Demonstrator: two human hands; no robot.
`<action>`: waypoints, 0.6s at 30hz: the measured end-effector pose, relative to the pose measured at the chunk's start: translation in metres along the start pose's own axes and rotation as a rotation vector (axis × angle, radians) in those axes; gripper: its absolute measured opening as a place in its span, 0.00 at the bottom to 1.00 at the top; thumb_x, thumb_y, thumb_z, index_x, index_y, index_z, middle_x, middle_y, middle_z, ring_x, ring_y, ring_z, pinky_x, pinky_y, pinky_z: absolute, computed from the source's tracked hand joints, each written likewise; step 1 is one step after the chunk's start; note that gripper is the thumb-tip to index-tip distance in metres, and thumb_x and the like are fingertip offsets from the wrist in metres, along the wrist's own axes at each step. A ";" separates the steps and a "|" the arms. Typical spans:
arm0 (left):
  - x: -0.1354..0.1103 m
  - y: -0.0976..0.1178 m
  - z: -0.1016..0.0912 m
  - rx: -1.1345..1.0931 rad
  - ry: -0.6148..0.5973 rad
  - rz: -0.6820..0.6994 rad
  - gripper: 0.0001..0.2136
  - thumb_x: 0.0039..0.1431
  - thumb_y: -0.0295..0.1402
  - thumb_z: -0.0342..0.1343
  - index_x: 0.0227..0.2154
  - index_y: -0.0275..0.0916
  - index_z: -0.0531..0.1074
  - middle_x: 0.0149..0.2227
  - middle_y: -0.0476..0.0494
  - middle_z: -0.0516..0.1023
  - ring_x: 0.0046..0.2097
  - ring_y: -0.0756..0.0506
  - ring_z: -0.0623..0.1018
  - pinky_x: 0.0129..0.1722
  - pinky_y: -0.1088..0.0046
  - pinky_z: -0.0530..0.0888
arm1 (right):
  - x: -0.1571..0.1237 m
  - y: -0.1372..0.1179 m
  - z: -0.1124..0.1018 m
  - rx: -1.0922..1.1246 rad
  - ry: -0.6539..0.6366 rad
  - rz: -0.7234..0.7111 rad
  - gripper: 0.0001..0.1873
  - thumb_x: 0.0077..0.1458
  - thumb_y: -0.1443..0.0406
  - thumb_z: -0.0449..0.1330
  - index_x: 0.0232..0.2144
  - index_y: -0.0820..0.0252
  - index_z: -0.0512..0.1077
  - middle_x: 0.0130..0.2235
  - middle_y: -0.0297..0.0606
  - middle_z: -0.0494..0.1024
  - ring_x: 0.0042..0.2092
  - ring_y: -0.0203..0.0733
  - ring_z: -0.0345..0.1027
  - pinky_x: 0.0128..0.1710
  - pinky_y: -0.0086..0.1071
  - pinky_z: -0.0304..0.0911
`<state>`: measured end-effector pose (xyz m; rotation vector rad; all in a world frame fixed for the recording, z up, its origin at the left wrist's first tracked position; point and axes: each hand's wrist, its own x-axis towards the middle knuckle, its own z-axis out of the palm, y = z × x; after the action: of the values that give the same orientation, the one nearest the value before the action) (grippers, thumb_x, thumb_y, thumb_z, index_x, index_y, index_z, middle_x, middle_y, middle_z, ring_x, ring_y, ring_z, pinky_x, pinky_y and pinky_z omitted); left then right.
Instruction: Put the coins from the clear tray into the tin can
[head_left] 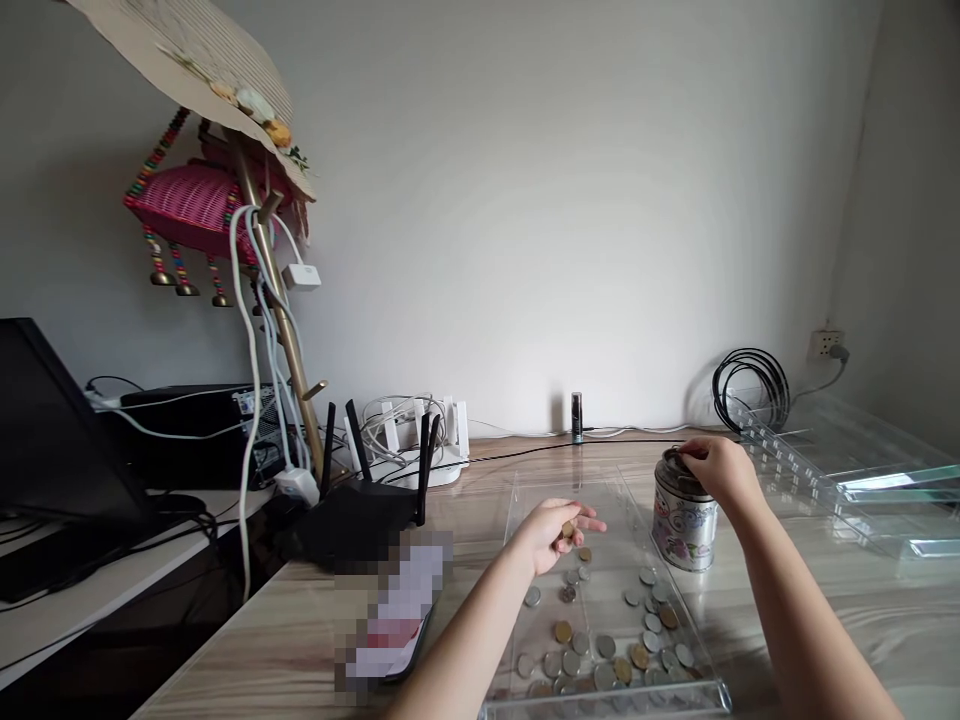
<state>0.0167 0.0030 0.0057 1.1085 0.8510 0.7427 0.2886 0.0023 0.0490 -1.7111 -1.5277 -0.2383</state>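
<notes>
My left hand (559,535) is above a clear acrylic tray (517,515), holding a gold-coloured coin (568,529) against its curled fingers, with other fingertips stretched out. Silver coins (606,646) and gold coins (563,631) lie scattered in the tray, most thickly near its front edge. Just right of the tray stands a round, flower-patterned metal tin (684,525), upright. My right hand (721,468) is at the tin's top, its fingers pinched together over the dark rim. Whatever is between those fingertips is hidden.
Black router (352,520) with raised antennas and a pixelated phone-like object (397,620) lie left of the tray. White routers (427,450), a small dark bottle (577,417) and a black cable coil (750,390) line the wall. Clear acrylic pieces (862,490) are at right.
</notes>
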 end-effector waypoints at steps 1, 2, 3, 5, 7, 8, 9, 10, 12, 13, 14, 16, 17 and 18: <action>0.000 0.000 0.000 0.025 -0.023 0.010 0.10 0.49 0.35 0.50 0.28 0.32 0.66 0.31 0.35 0.75 0.16 0.58 0.63 0.14 0.80 0.44 | -0.001 -0.003 0.000 -0.009 0.048 -0.044 0.09 0.40 0.60 0.54 0.23 0.54 0.73 0.26 0.34 0.74 0.30 0.40 0.64 0.27 0.29 0.53; 0.000 0.000 0.000 0.048 -0.045 0.019 0.11 0.49 0.38 0.50 0.28 0.32 0.66 0.30 0.36 0.75 0.16 0.58 0.62 0.14 0.80 0.44 | -0.002 -0.007 0.000 -0.015 0.113 -0.092 0.09 0.41 0.60 0.54 0.23 0.55 0.73 0.27 0.35 0.74 0.31 0.40 0.64 0.29 0.30 0.53; -0.001 -0.001 0.001 0.067 -0.065 0.027 0.13 0.49 0.40 0.50 0.28 0.32 0.66 0.29 0.37 0.75 0.15 0.58 0.61 0.14 0.80 0.44 | -0.004 -0.013 -0.001 -0.015 0.186 -0.140 0.10 0.43 0.60 0.53 0.24 0.56 0.73 0.27 0.36 0.74 0.32 0.40 0.63 0.30 0.30 0.53; -0.001 -0.001 0.001 0.080 -0.085 0.049 0.16 0.48 0.43 0.50 0.30 0.33 0.66 0.26 0.41 0.74 0.14 0.59 0.59 0.14 0.80 0.43 | -0.011 -0.029 0.000 0.018 0.319 -0.217 0.11 0.46 0.61 0.51 0.25 0.59 0.72 0.28 0.38 0.73 0.32 0.40 0.62 0.33 0.31 0.53; -0.001 -0.001 0.000 0.065 -0.077 0.080 0.17 0.48 0.45 0.49 0.31 0.34 0.66 0.23 0.45 0.72 0.14 0.59 0.57 0.14 0.80 0.43 | -0.020 -0.047 0.003 0.070 0.361 -0.271 0.12 0.48 0.62 0.49 0.27 0.61 0.71 0.28 0.38 0.73 0.32 0.38 0.62 0.34 0.30 0.53; -0.001 -0.001 0.000 0.053 -0.070 0.093 0.17 0.48 0.46 0.49 0.30 0.34 0.66 0.22 0.47 0.71 0.14 0.59 0.56 0.15 0.80 0.43 | -0.024 -0.055 0.004 0.085 0.339 -0.295 0.12 0.49 0.62 0.49 0.28 0.60 0.71 0.29 0.38 0.73 0.32 0.37 0.62 0.34 0.29 0.54; -0.001 -0.001 -0.001 0.041 -0.066 0.098 0.17 0.48 0.46 0.49 0.30 0.35 0.66 0.21 0.49 0.69 0.14 0.59 0.55 0.15 0.80 0.43 | -0.027 -0.061 0.004 0.086 0.300 -0.315 0.12 0.49 0.62 0.48 0.28 0.59 0.71 0.29 0.38 0.73 0.33 0.37 0.62 0.33 0.28 0.54; -0.001 -0.002 -0.001 0.031 -0.062 0.098 0.16 0.48 0.45 0.49 0.29 0.34 0.65 0.20 0.50 0.68 0.14 0.59 0.54 0.15 0.80 0.43 | -0.028 -0.063 0.004 0.069 0.257 -0.321 0.12 0.49 0.62 0.48 0.27 0.58 0.71 0.29 0.37 0.73 0.34 0.37 0.62 0.33 0.28 0.54; 0.000 -0.002 -0.003 0.018 -0.057 0.092 0.15 0.48 0.43 0.49 0.28 0.34 0.65 0.19 0.51 0.66 0.14 0.60 0.54 0.15 0.80 0.43 | -0.023 -0.054 0.000 -0.002 0.184 -0.254 0.11 0.47 0.61 0.50 0.26 0.55 0.72 0.30 0.36 0.73 0.35 0.38 0.63 0.30 0.28 0.53; 0.000 -0.002 -0.003 0.017 -0.055 0.090 0.14 0.48 0.43 0.49 0.28 0.34 0.65 0.20 0.52 0.65 0.14 0.60 0.54 0.15 0.80 0.44 | -0.018 -0.043 -0.004 -0.040 0.149 -0.177 0.11 0.46 0.60 0.52 0.25 0.54 0.73 0.29 0.36 0.74 0.34 0.38 0.63 0.28 0.28 0.53; 0.000 -0.002 -0.003 0.019 -0.053 0.087 0.14 0.48 0.43 0.49 0.28 0.35 0.65 0.20 0.52 0.65 0.14 0.60 0.54 0.15 0.80 0.44 | -0.011 -0.028 -0.009 -0.072 0.117 -0.086 0.10 0.43 0.58 0.53 0.25 0.54 0.73 0.29 0.36 0.74 0.32 0.39 0.64 0.26 0.28 0.52; 0.000 -0.003 -0.003 0.033 -0.054 0.078 0.14 0.48 0.42 0.49 0.28 0.34 0.65 0.20 0.52 0.65 0.14 0.60 0.54 0.15 0.80 0.44 | 0.006 0.004 -0.018 -0.082 -0.044 0.049 0.11 0.39 0.56 0.55 0.24 0.54 0.74 0.25 0.36 0.74 0.25 0.37 0.64 0.22 0.27 0.52; 0.000 -0.003 -0.003 0.041 -0.060 0.071 0.14 0.48 0.42 0.49 0.28 0.34 0.65 0.20 0.52 0.65 0.15 0.60 0.55 0.15 0.80 0.44 | 0.013 0.018 -0.021 -0.068 -0.138 0.054 0.13 0.38 0.55 0.56 0.23 0.55 0.74 0.23 0.36 0.73 0.24 0.37 0.64 0.22 0.27 0.52; 0.000 -0.004 -0.003 0.049 -0.066 0.064 0.14 0.48 0.42 0.49 0.28 0.34 0.65 0.20 0.51 0.65 0.15 0.60 0.55 0.15 0.80 0.44 | 0.019 0.029 -0.023 -0.053 -0.224 0.049 0.14 0.37 0.54 0.56 0.22 0.57 0.74 0.22 0.37 0.73 0.23 0.37 0.64 0.22 0.27 0.52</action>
<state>0.0144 0.0036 0.0015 1.2016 0.7843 0.7371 0.3275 0.0026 0.0636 -1.8650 -1.6500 -0.0631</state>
